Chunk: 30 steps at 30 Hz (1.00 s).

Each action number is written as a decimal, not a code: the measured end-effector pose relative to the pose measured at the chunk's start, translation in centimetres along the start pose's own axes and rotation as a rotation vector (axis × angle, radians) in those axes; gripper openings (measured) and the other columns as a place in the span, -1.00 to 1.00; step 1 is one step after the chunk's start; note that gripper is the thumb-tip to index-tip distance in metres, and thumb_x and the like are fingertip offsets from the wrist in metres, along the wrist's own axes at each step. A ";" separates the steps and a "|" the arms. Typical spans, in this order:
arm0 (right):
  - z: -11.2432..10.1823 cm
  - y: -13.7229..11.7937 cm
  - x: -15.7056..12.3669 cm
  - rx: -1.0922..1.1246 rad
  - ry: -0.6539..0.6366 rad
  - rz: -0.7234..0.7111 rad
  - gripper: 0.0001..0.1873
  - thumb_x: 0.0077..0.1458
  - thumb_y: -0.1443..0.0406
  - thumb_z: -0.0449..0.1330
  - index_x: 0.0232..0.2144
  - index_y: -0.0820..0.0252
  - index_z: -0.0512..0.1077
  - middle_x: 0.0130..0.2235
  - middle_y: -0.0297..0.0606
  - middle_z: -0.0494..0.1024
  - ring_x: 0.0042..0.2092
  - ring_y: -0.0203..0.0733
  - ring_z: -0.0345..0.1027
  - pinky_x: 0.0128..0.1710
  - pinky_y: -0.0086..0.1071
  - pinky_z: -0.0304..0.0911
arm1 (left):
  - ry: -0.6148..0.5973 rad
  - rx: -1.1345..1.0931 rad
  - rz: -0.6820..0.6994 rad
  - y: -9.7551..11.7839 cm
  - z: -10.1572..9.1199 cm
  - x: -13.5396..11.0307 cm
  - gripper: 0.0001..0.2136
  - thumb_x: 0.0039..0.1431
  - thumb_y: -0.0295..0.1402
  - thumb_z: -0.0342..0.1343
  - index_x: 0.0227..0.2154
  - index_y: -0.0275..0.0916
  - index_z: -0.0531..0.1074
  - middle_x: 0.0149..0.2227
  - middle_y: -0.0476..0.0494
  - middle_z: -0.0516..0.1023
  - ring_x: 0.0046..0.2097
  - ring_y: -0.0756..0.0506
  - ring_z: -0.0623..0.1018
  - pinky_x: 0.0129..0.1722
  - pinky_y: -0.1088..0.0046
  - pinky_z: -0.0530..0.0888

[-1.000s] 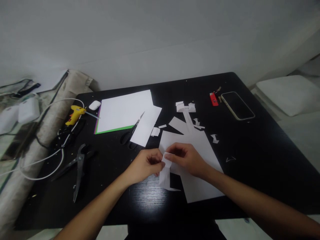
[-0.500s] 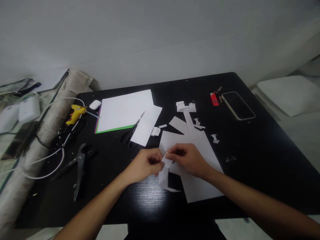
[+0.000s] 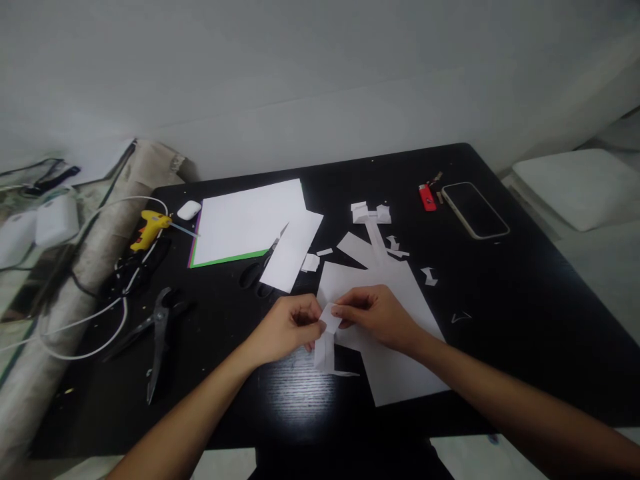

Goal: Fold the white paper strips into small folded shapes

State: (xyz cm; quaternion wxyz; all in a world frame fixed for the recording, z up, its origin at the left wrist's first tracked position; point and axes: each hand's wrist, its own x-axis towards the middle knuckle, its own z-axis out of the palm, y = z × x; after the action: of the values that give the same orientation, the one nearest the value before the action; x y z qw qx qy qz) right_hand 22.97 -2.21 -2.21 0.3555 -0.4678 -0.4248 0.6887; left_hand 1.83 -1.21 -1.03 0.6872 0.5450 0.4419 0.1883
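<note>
Both my hands meet over the near middle of a black table [image 3: 525, 320]. My left hand [image 3: 287, 328] and my right hand [image 3: 377, 315] each pinch the top of a small folded white paper piece [image 3: 326, 343], which hangs down between them just above the tabletop. Under my right hand lies a large cut white sheet [image 3: 400, 360]. Fingers of both hands are closed on the paper piece.
Behind lie a white sheet stack with green and purple edges [image 3: 245, 223], a loose sheet [image 3: 293, 250] over black scissors [image 3: 255, 273], paper scraps [image 3: 373, 217], a red lighter [image 3: 427, 198] and a phone [image 3: 475, 210]. Left: pliers [image 3: 160, 330], yellow glue gun [image 3: 149, 227], white cable [image 3: 100, 313].
The folded paper piece has shifted slightly and its lower part now hangs narrower. Both hands stay almost where they were.
</note>
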 end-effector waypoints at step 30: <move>0.6 -0.2 -0.2 0.072 -0.094 0.112 -0.64 -0.09 0.07 0.49 -0.43 0.28 0.61 -0.49 -0.27 0.62 -0.41 -0.24 0.55 -0.28 -0.32 0.52 | 0.143 0.206 0.251 -0.7 -0.3 0.2 -0.80 0.34 -0.32 0.06 -0.42 -0.24 0.36 -0.55 0.08 0.32 -0.50 0.03 0.35 -0.47 0.51 0.27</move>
State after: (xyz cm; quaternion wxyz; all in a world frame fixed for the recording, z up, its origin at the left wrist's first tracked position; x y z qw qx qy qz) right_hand 22.49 -2.44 -1.84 0.3125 -0.4449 -0.3892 0.7436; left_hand 1.61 -1.11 -1.72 0.5655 0.6489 0.4349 0.2646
